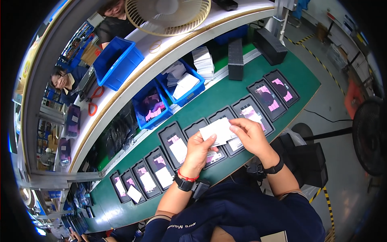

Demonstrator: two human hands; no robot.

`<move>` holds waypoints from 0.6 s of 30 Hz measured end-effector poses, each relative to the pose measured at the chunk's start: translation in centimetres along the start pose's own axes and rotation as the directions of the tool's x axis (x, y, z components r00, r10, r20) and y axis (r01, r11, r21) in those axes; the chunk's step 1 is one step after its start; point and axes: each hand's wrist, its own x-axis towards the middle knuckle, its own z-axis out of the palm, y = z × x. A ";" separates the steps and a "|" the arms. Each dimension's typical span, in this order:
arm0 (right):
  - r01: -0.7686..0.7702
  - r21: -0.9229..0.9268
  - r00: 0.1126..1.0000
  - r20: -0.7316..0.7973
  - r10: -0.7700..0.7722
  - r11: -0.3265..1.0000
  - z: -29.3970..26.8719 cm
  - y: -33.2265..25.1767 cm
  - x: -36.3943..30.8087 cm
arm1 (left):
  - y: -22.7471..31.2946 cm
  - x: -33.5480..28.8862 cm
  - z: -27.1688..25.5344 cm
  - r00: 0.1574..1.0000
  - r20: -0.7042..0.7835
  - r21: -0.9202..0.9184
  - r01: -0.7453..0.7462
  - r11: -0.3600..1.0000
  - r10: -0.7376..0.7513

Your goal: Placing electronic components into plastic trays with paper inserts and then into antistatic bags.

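Between my hands is a small stack of white paper cards point(219, 130), held above the row of trays. My left hand point(196, 150) is closed around its lower left corner, the thumb lying on top. At the right edge, the thumb and fingers of my right hand point(250, 135) pinch the cards. Beneath and beside my hands, several black trays point(161, 135) line the green table; they hold pink-and-black pieces, and many also hold a white card point(177, 150). The trays directly below are partly hidden by my hands.
Behind the trays stand a blue bin of white papers point(186, 86) and a blue bin of pink-and-black pieces point(139, 115). A stack of white cards point(202, 62) and black tray stacks point(235, 60) sit farther back. Two people are beyond the shelf; a black fan point(369, 125) stands right.
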 end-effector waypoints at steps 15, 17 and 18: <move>-0.137 0.296 0.985 0.139 0.099 0.945 -2.3 -0.4 0.2 | -1.1 1.5 2.2 0.998 0.055 -0.065 0.020 0.998 -0.016; -0.187 0.234 0.977 0.143 0.157 0.954 -2.3 0.2 0.0 | -1.0 1.5 2.6 0.998 0.061 -0.060 0.021 0.998 -0.017; -0.137 0.184 0.988 0.090 0.122 0.973 -2.5 0.2 0.1 | -1.0 1.5 2.8 0.998 0.061 -0.055 0.022 0.998 -0.018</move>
